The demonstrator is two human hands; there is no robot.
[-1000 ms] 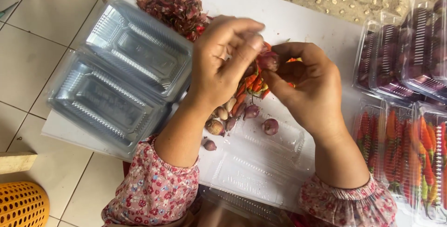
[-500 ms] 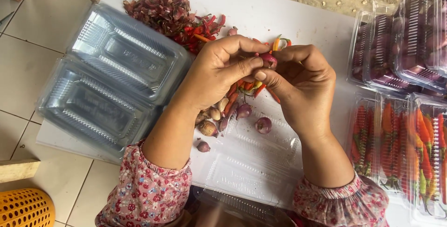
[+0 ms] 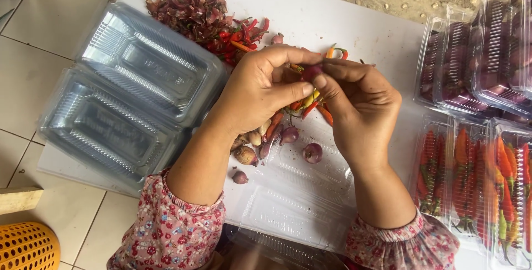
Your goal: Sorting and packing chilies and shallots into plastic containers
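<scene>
Two hands meet over the white table (image 3: 354,21), and between them we pinch one small purple shallot (image 3: 311,72). Our left hand (image 3: 266,90) has thumb and forefinger closed on its near side, while the fingertips (image 3: 327,84) of our right hand (image 3: 363,112) press in from the other, so the bulb sits clamped right at the tips, lifted clear of the surface where both can work its skin. Just below the fingers lies an open clear plastic tray (image 3: 310,192) holding loose shallots (image 3: 313,152) and a few chillies (image 3: 302,104), close enough to drop into. Beyond the fingertips sits a heap of red-purple peelings (image 3: 194,15). Left of our left wrist, stacked empty clear containers (image 3: 127,98) wait. Right of our right hand, closed packs of chillies (image 3: 476,176) and what look like shallot packs (image 3: 487,54), though glare blurs them.
</scene>
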